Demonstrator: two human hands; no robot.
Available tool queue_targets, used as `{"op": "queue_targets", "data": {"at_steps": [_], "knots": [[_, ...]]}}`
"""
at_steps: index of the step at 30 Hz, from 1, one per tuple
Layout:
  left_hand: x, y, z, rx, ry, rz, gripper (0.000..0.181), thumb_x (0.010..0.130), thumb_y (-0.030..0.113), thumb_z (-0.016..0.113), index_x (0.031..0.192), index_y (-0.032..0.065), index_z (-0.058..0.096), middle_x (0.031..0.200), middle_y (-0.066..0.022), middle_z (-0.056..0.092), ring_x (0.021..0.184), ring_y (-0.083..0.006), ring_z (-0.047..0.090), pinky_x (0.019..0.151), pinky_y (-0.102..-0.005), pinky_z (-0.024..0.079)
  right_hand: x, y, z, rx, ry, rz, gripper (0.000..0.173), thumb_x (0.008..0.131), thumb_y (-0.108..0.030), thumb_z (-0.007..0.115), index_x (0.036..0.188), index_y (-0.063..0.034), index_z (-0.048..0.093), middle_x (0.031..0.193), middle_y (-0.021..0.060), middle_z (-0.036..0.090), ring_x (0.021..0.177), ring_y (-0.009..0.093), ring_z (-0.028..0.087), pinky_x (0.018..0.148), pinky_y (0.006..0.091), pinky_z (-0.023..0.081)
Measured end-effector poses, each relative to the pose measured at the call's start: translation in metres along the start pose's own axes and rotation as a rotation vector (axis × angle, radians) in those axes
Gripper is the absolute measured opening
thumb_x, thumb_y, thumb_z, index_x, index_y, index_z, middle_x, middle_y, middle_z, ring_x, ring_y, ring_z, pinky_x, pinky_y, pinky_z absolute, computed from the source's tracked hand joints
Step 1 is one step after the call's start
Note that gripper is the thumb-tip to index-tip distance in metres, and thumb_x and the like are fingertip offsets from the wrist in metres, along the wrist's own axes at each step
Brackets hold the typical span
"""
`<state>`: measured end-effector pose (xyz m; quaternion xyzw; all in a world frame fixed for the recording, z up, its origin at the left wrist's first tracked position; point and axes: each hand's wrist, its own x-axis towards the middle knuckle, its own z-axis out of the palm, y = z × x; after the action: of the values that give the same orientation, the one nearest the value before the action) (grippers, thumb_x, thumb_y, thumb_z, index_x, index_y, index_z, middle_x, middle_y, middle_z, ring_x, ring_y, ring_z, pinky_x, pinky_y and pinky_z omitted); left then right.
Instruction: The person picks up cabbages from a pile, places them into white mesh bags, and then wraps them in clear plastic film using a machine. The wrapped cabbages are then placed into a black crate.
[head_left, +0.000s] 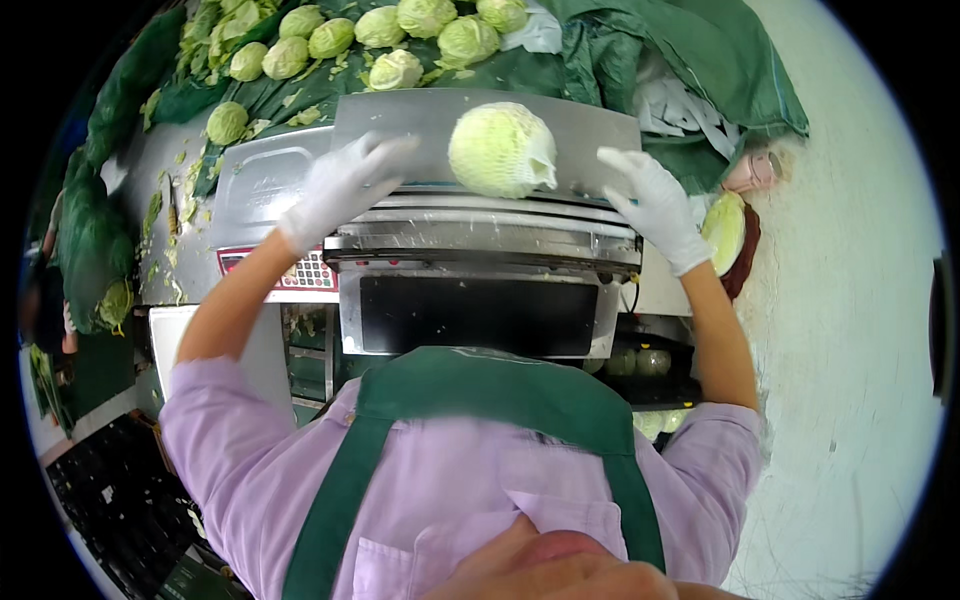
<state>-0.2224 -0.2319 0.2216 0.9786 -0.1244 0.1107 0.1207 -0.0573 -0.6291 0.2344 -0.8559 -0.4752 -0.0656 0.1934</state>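
Note:
A pale green cabbage (499, 150) in a white foam net sleeve rests on the metal top plate of a wrapping machine (405, 120). To its left is my left hand (349, 184) in a white glove, slightly blurred, fingers apart and holding nothing. My right hand (654, 199), gloved the same way, is to the right of the cabbage with thumb and fingers spread. Neither hand touches the cabbage. White rollers or bars (487, 214) run across the machine just below it.
Several bare cabbages (469, 41) lie on green sheeting (525, 79) behind the machine. A scale (259, 176) with a keypad and a knife (172, 214) are at the left. A cut cabbage half (724, 232) sits at the right by the wall (840, 300). Part of another person (49, 300) shows far left.

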Motion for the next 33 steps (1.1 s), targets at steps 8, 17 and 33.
{"op": "queue_targets", "data": {"at_steps": [8, 17, 33], "knots": [[-0.010, 0.011, 0.013, 0.257, -0.302, 0.368, 0.056, 0.080, 0.016, 0.067, 0.134, 0.0217, 0.054, 0.126, -0.0100, 0.058, 0.095, -0.0261, 0.068, 0.074, -0.0373, 0.058, -0.045, 0.014, 0.022, -0.372, -0.330, -0.380, 0.029, 0.081, -0.014, 0.063, 0.110, -0.0150, 0.060, 0.097, 0.0064, 0.059, 0.080, 0.024, 0.062, 0.068, 0.0382, 0.051], [-0.053, 0.050, -0.009, -1.272, 0.110, -0.401, 0.023, 0.103, 0.022, 0.052, 0.104, 0.0018, 0.063, 0.098, -0.0052, 0.068, 0.085, -0.0104, 0.068, 0.076, -0.0239, 0.055, -0.049, -0.052, -0.032, 1.002, -0.140, 0.461, 0.004, 0.097, 0.001, 0.050, 0.095, -0.0013, 0.054, 0.087, 0.0082, 0.065, 0.082, 0.019, 0.070, 0.077, 0.0324, 0.057], [0.048, 0.060, 0.036, -1.524, -0.517, -0.500, 0.080, 0.089, 0.041, 0.072, 0.148, 0.0061, 0.031, 0.142, -0.0111, 0.045, 0.130, -0.0208, 0.045, 0.111, -0.0385, 0.039, 0.033, -0.064, 0.030, 0.938, -0.468, 0.310, 0.108, 0.069, -0.018, 0.087, 0.154, -0.0050, 0.022, 0.146, 0.0133, 0.046, 0.133, 0.021, 0.044, 0.112, 0.0350, 0.036]]}}
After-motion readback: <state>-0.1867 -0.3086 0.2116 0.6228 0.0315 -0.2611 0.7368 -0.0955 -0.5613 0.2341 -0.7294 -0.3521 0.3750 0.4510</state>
